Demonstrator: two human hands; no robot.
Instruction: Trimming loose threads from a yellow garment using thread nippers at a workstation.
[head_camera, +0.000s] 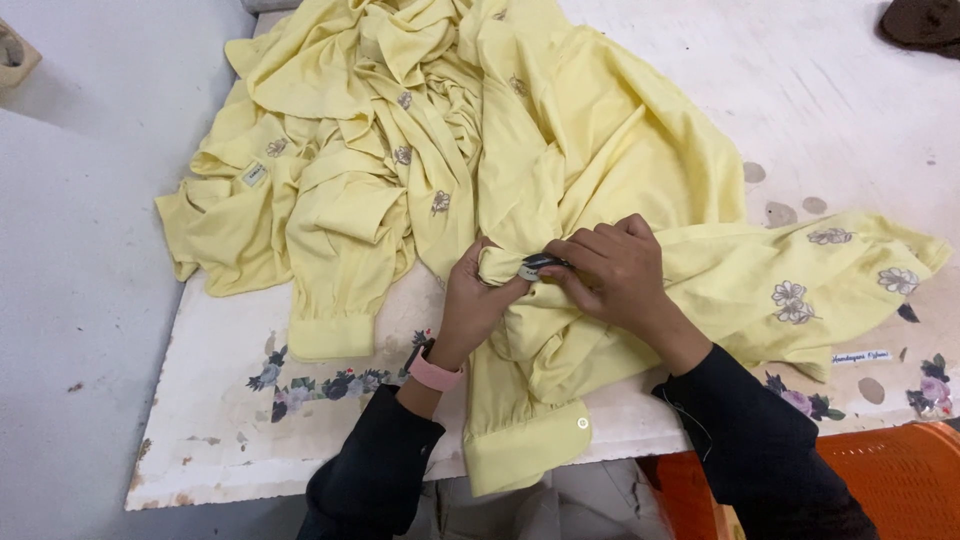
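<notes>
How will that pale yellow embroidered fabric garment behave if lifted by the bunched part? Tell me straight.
The pale yellow embroidered fabric garment likely hangs floppy: it lies in soft folds and creases. Probably light, since the left hand and right hand pinch it with fingertips alone. A cuffed sleeve draped over the white table edge may drag.

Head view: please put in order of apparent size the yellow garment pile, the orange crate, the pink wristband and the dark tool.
1. yellow garment pile
2. orange crate, only partly in frame
3. pink wristband
4. dark tool, mostly hidden by fingers, so unsure against the wristband

Orange plastic crate (900, 475) below, dark cloth (922, 20) at far corner.
</notes>
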